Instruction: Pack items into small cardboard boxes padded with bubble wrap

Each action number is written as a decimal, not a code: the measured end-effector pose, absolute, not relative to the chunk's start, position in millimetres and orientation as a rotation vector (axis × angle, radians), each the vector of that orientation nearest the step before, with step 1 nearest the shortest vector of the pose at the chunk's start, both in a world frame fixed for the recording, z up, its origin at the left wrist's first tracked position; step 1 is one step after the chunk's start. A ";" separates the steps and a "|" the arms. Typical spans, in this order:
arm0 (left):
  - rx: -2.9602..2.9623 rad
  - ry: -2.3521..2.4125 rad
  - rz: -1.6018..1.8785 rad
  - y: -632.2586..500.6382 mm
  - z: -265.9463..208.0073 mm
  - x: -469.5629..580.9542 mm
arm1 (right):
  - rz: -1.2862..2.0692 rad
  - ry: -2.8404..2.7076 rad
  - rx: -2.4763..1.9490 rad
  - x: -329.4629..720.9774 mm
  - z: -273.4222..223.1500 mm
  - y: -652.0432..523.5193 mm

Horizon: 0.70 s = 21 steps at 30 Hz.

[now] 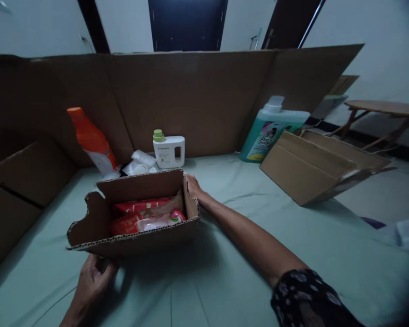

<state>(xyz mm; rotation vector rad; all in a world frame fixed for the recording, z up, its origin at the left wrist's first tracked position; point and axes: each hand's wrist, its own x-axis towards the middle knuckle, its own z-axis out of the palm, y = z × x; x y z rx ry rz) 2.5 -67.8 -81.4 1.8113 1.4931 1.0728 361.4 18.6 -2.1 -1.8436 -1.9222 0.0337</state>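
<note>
An open cardboard box (139, 243) is in the middle, slightly tilted, with a shadow beneath its front side. Inside lie red packets (141, 205) and a pink pouch with a red cap (160, 221). My left hand (94, 274) grips the box at its lower front left, fingertips partly hidden under it and the thumb showing. At the back right corner, my right hand (192, 187) holds the same box, most of its fingers hidden behind the cardboard.
Behind the box stand a white bottle with a green cap (170, 152), bubble wrap (141, 162) and a leaning orange bottle (93, 141). A teal jug (262, 136) and another open carton (310, 168) are at right. Cardboard panels (191, 100) wall the back of the green-covered surface (245, 272).
</note>
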 end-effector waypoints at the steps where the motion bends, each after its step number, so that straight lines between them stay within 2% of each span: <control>1: 1.810 1.474 1.074 -67.9 -79.6 3.9 | 0.026 -1.889 -1.868 358.9 1.8 22.3; 8: 1.848 1.430 1.048 -68.6 -69.2 10.4 | -0.262 -1.655 -1.925 435.0 45.1 -52.7; 12: 1.830 1.447 1.036 -70.5 -65.4 12.7 | -0.349 -1.825 -1.864 441.5 35.2 -140.5; 16: 1.801 1.482 1.013 -77.4 -60.5 15.9 | -0.089 -1.853 -1.685 387.1 5.4 -189.1; 21: 1.795 1.481 0.992 -77.6 -52.6 21.0 | 0.396 -1.792 -1.461 330.0 -14.1 -168.8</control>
